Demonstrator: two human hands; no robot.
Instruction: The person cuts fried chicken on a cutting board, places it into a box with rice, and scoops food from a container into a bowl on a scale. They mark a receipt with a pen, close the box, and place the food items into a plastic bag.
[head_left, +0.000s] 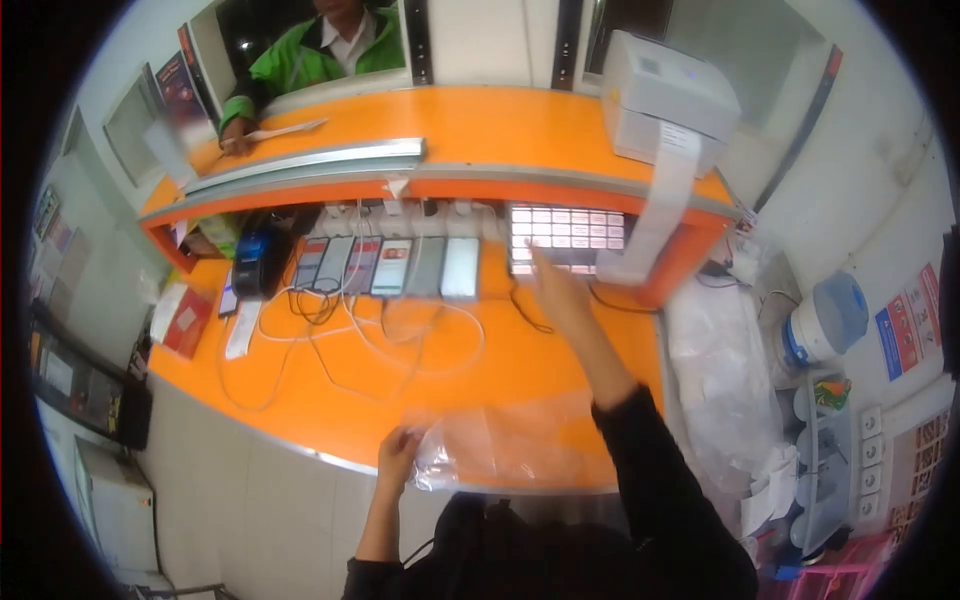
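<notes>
**Left hand on clear bag, right hand out at the lit panel**

The hands were apart. The left hand (398, 447) was closed on the edge of a clear plastic bag (510, 445), pinching its left corner near the front rim of the orange worktop (330, 400). The right hand (556, 290) was stretched well forward, arm nearly straight in a dark sleeve, fingers extended and empty, tips at or just short of a lit panel of small tiles (565, 232) under the raised counter; blur kept me from telling whether they touched it.

Progress, as judged: the bag lay flat and slack on the worktop, apparently with nothing in it yet, so filling seemed not yet begun; only the hold on the bag was in place.

Around it: a row of phones (390, 266) stood leaning at the back of the worktop, white cables (340, 335) looping from them. A label printer (665, 95) sat on the upper counter, a paper strip (660, 205) hanging from it. Beyond the counter, another person in a green jacket (310, 55) rested a hand on the ledge.
</notes>
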